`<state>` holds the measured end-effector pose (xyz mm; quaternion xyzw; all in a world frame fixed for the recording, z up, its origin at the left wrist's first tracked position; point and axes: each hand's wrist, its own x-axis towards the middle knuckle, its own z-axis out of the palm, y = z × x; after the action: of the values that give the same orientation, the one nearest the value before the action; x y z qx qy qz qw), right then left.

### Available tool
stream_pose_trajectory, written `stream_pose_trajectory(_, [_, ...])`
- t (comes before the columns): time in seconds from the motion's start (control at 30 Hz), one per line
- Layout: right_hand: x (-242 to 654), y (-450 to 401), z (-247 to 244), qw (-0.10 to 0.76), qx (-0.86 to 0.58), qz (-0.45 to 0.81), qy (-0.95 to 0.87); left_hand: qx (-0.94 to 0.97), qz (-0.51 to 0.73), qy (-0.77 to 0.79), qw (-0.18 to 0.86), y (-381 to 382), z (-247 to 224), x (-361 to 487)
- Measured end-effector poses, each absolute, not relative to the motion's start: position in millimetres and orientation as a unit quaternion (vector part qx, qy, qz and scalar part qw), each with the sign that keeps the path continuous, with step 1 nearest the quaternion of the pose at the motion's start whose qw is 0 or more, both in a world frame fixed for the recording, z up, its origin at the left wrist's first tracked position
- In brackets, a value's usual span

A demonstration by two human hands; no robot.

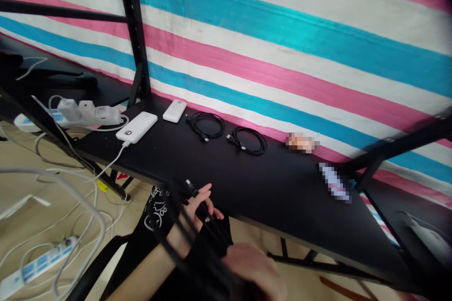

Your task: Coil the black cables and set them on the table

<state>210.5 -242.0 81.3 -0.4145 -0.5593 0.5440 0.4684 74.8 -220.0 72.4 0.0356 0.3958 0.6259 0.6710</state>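
At the far left, a white power strip [39, 265] lies on the floor [137, 200] among loose cords, and a raised power strip [26, 122] holds several white chargers [86, 112]. On the black desk [278, 193], a large white power bank [137, 127] has a white cable [112, 162] plugged into its near end; a smaller white power bank [174, 111] lies just beyond it to the right. In front of the desk's near edge, the left hand [202, 207] has its fingers partly bent around a black cable [191, 186], whose plug sticks up past them. Farther right along the desk are two coiled black cables [208, 125] [251, 140], side by side and apart. The right hand [253, 265], badly blurred, seems curled around the held cable's lower strands. Two pixelated items [302, 143] [334, 182] lie toward the desk's right end.
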Motion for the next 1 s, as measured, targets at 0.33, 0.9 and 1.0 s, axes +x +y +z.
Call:
stream_pose_trajectory(0.33, [232.7,-193.5,86.4,0.500,-0.502,0.540,-0.454,0.361,0.509,0.470,0.624,-229.5,71.0,49.7])
stream_pose_trajectory(0.9, [258.7,-182.8,62.8,0.450,-0.529,0.399,-0.599,0.331,0.462,0.392,0.723,-222.8,60.4,71.2])
stream_pose_trajectory(1.0, [258.4,-178.5,69.8,0.433,-0.519,0.399,-0.620,0.282,0.461,0.459,0.705,-218.5,59.9,81.1])
